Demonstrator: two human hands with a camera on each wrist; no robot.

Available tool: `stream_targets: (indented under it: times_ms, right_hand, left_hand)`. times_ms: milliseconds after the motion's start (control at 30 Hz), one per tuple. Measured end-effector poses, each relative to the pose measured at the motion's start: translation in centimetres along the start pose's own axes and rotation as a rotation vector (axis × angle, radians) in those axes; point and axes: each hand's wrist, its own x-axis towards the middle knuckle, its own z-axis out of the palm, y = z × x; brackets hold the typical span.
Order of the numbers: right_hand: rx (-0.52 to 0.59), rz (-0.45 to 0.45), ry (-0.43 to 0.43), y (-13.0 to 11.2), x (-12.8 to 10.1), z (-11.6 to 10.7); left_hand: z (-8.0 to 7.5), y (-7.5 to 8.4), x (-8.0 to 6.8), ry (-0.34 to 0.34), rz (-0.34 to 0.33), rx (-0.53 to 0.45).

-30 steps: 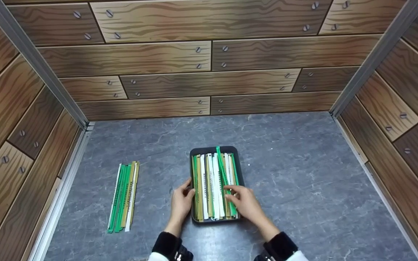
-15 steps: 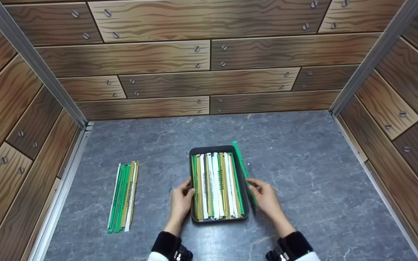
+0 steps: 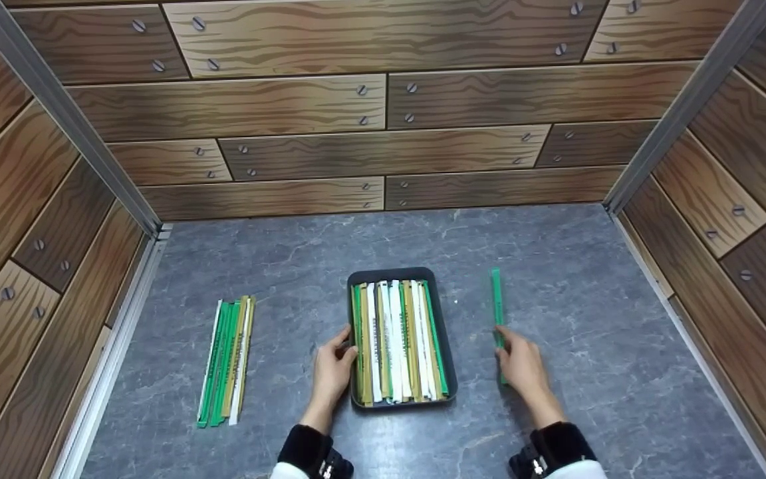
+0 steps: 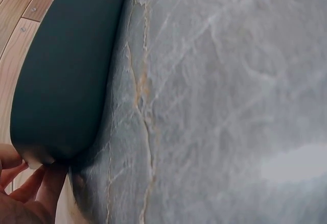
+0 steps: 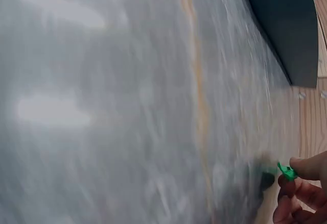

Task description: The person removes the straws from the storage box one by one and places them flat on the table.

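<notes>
**One green stick out beside the tray**

One green stick (image 3: 497, 299) lay right of the frame's centre, apart from the dark tray (image 3: 399, 273), its near end pinched in the curled fingers of the right hand (image 3: 521, 367). The left hand (image 3: 332, 372) gripped the tray's lower left edge. Green, white and tan sticks (image 3: 396, 339) filled the tray. A second bundle (image 3: 227, 359) lay at lower left on the grey tabletop (image 3: 556, 233).

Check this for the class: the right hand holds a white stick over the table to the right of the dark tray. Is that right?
Not quite. The stick in the right hand is green, not white, as the head view shows; it is over the table, right of the dark tray.
</notes>
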Motion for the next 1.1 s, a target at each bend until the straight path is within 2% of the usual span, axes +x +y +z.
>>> stream_targets:
  times_ms: [233, 400, 800, 933, 1000, 1100]
  right_hand:
    - [-0.093, 0.038, -0.003, 1.3, 0.2, -1.7]
    - [-0.137, 0.076, -0.007, 2.0, 0.4, -2.5]
    - [-0.199, 0.14, -0.06, 2.7, 0.5, -3.0]
    - [-0.183, 0.134, -0.01, 2.0, 0.3, -3.0]
    - [-0.169, 0.092, 0.049, 1.1, 0.1, -2.6]
    - [-0.156, -0.017, 0.132, -0.9, -0.2, -1.6]
  left_hand:
    - [-0.1, -0.1, 0.0, -0.005, 0.022, -0.01]
    - [0.1, 0.0, 0.0, -0.006, 0.004, -0.02]
    - [0.0, 0.0, 0.0, -0.012, 0.003, -0.013]
    - [0.0, 0.0, -0.2, -0.021, -0.009, -0.013]
    - [0.0, 0.0, -0.2, -0.025, -0.015, -0.015]
    - [0.0, 0.0, -0.2, -0.031, -0.018, -0.018]
